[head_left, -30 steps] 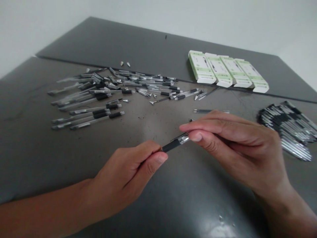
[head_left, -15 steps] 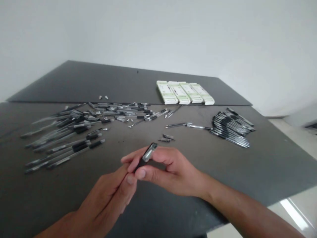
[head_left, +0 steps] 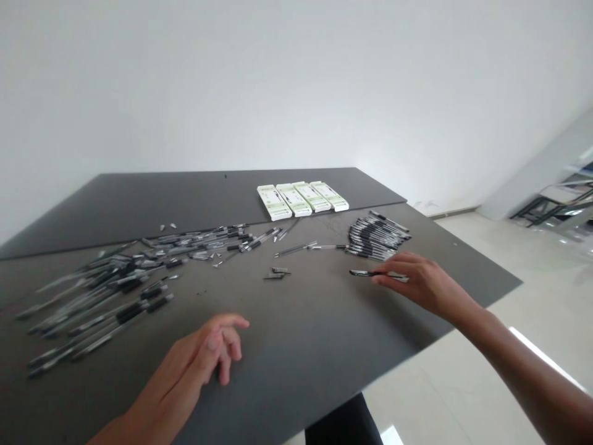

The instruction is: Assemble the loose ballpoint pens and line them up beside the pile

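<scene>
Black-gripped clear pen [head_left: 377, 272] pinched beside a tidy stack

The right hand [head_left: 419, 285] had narrowed to a pinch, its fingers closed around the pen's barrel, with the black grip sticking out to the left. Held this way, the pen lay roughly in line with the nearest pens of the neat black-and-clear pen stack [head_left: 377, 238] just beyond the fingers. Whether it touched the dark grey table [head_left: 296, 371] could not be told. The left hand [head_left: 199, 353] was open and empty — fingers loosely curled, well apart from the pen. Two clear pens [head_left: 296, 249] ran up to the stack's left end, and two short dark pen pieces [head_left: 277, 273] lay further left, between the hands and the loose heap of black-gripped pens [head_left: 115, 290]. Four white-and-green cardboard boxes [head_left: 301, 199] stood in a row at the table's far side — well beyond the stack.
</scene>
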The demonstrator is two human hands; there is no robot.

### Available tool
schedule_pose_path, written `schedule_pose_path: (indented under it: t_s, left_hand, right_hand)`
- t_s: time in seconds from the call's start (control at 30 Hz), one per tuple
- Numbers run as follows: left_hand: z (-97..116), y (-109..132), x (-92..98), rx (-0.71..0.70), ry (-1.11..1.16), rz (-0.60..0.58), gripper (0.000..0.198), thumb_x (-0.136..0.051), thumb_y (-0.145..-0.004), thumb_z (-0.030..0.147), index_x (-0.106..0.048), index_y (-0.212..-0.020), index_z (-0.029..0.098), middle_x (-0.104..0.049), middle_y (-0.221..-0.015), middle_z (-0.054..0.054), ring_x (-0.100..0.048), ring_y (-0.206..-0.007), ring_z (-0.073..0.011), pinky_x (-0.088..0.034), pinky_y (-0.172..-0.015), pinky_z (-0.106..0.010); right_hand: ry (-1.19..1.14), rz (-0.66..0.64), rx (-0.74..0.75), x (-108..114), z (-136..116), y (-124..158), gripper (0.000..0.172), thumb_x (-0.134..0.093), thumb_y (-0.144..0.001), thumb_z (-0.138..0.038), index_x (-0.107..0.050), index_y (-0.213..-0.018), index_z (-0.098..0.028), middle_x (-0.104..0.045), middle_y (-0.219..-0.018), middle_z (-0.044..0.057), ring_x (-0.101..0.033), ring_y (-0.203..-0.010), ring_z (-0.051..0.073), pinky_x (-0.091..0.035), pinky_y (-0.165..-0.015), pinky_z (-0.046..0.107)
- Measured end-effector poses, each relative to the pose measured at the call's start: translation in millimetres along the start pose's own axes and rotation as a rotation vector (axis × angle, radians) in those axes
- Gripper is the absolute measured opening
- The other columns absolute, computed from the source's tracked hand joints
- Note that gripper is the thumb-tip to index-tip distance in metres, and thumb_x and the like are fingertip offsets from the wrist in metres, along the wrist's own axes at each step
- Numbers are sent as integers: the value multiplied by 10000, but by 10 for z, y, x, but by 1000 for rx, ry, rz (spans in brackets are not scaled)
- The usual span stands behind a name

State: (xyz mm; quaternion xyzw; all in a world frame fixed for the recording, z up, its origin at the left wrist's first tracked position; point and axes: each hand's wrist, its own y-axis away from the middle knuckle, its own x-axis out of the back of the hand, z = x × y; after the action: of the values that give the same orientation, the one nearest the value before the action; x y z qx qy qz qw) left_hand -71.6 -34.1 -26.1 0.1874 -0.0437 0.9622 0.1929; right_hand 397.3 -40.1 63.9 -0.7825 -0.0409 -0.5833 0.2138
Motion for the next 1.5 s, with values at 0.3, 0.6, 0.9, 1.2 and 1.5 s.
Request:
schedule_pose_path:
  t_s: [0.3, 0.6, 0.9, 1.2, 1.5]
  left_hand:
    - [-2, -67, 54, 60, 34, -25, 631, -391, -1084, 734, -729, -1202, 214, -746, -822, -58, -693, -575, -206, -529, -503, -290]
    - [208, 10, -25, 89, -27, 40, 527, -450, -1086, 695, -693, -1219, 246, -722, -824, -22, -655, -592, -194, -509, -545, -301]
    - [354, 71, -49, 66, -64, 51, 480, -470, -1111, 640, -707, -1202, 233, -694, -798, 7, -623, -602, -174, -499, -591, -292]
    - [401, 91, -96, 75, -114, 93, 433, -551, -1072, 650, -709, -1140, 253, -618, -694, 37, -603, -598, -162, -513, -603, -258]
    - [320, 37, -68, -33, -330, 135, 325, -642, -1002, 580, -781, -976, 287, -663, -648, 60, -583, -528, -140, -470, -545, -236]
  right_hand:
    - [99, 91, -50, -410, 413, 133, 275, -686, -1058, -448, -894, -1142, -288, -798, -1151, 123, -723, -1018, 293, -595, -921, 452]
    - [116, 141, -42, -480, 542, -113, 284, -687, -1059, -429, -886, -1155, -249, -797, -1134, 124, -717, -1045, 297, -567, -1009, 462]
    - [108, 232, -76, -490, 592, 29, 279, -701, -1048, -446, -882, -1128, -251, -787, -1110, 131, -711, -1025, 298, -577, -971, 454]
    - [107, 291, -113, -514, 676, 158, 240, -732, -1041, -437, -890, -1106, -268, -783, -1090, 108, -715, -1002, 289, -571, -916, 449]
    - [37, 541, 18, -464, 436, 179, 198, -842, -970, -370, -846, -1115, -236, -757, -1054, 109, -727, -919, 267, -581, -776, 409]
